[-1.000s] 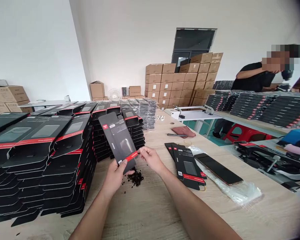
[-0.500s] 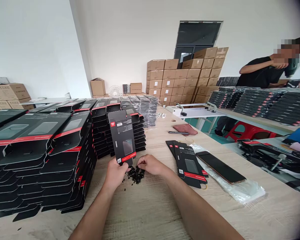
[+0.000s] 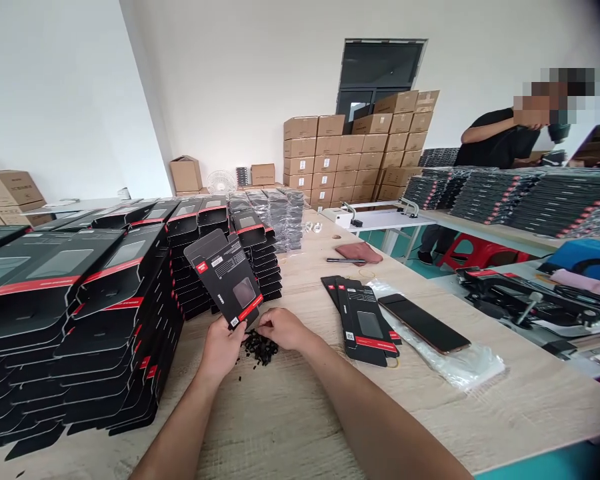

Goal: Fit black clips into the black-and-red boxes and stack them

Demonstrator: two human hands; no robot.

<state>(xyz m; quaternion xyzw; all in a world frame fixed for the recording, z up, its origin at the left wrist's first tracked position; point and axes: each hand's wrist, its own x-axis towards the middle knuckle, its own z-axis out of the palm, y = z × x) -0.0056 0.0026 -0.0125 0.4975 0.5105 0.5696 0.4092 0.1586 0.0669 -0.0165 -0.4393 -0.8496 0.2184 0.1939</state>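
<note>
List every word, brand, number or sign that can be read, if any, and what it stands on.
No text reads with certainty.
Black cardboard box with red band, in the left hand: logo, pale print, square code; too small.
Flat black-and-red cardboard boxes on the wood-look table: similar print; too small.
Stacked black-and-red cardboard boxes, left: band lettering; too blurred.
Brown cardboard cartons, back: white labels, dark print; too small.

Left hand [image 3: 221, 352] and right hand [image 3: 286, 329] — both bare — join slim, uncovered wrists [image 3: 311, 343]. The left forearm [image 3: 181, 423] and right forearm [image 3: 365, 412] are likewise bare along the length I can see, each smooth-contoured and tapering toward the wrist. Finer surface detail is too small for me to read.
</note>
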